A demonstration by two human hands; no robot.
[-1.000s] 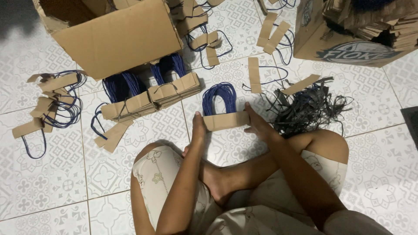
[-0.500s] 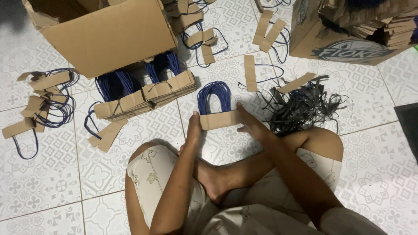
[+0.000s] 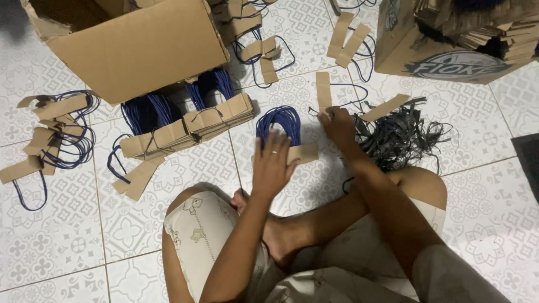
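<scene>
Your right hand (image 3: 338,124) has left the stack, now pinching a cardboard strip (image 3: 323,90) at one o'clock; left hand (image 3: 273,164) presses flat, open, on the blue-cord handle stack (image 3: 283,134). Ease off and it could fan apart.

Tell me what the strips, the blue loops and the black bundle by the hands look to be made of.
Strip under the left hand, strip: brown cardboard or kraft paper, matte, flat-cut.
Blue loops: thin cord, likely twisted paper or string; too small to tell.
Black bundle beside the right hand: thin dark ties or cords, slightly glossy, perhaps plastic.
</scene>
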